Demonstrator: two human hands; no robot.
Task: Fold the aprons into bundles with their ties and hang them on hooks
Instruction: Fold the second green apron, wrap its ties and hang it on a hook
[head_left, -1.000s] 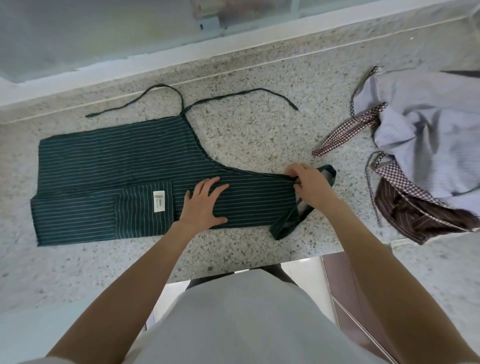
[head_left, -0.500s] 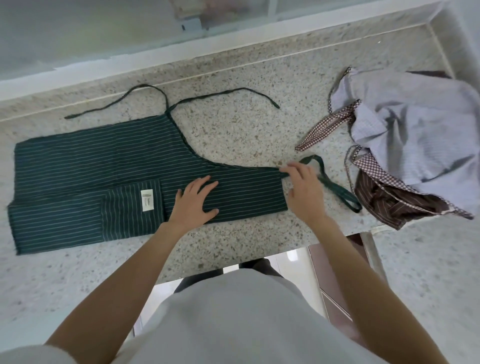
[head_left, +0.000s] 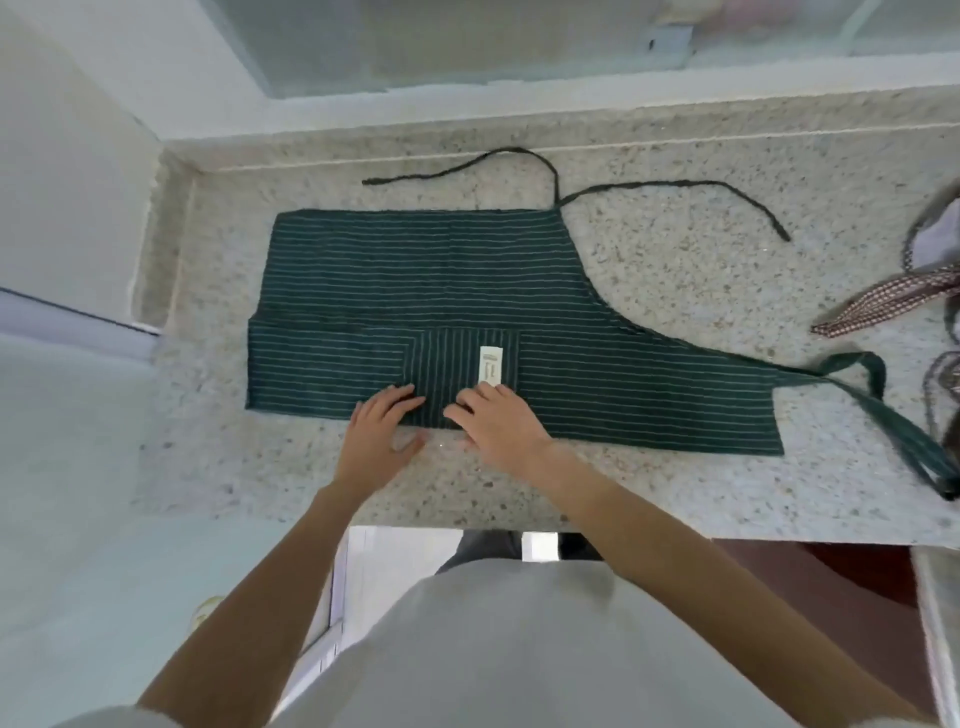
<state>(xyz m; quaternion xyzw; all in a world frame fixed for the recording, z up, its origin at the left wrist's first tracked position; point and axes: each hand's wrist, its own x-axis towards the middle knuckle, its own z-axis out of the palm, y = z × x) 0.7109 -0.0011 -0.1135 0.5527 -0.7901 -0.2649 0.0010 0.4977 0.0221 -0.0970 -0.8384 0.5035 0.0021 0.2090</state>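
A dark green striped apron (head_left: 441, 291) lies folded in half and flat on the speckled stone counter (head_left: 675, 270). Its two thin ties (head_left: 675, 187) trail toward the back wall, and its neck loop (head_left: 878, 405) lies past the right end. A pocket with a white label (head_left: 491, 366) sits at the near edge. My left hand (head_left: 382, 423) rests flat, fingers straight, on the near edge at the pocket's left side. My right hand (head_left: 493, 421) lies beside it, fingers laid on the fabric just below the label.
A checked brown strap (head_left: 883, 301) and a bit of pale cloth from other aprons show at the right edge. The counter ends at a raised lip on the left (head_left: 166, 249) and a window ledge behind. The front edge runs just below my wrists.
My right hand let go of the neck loop end and came left to the pocket. My left hand slid left along the near edge. The view shifted left, so the apron pile sits mostly out of frame.
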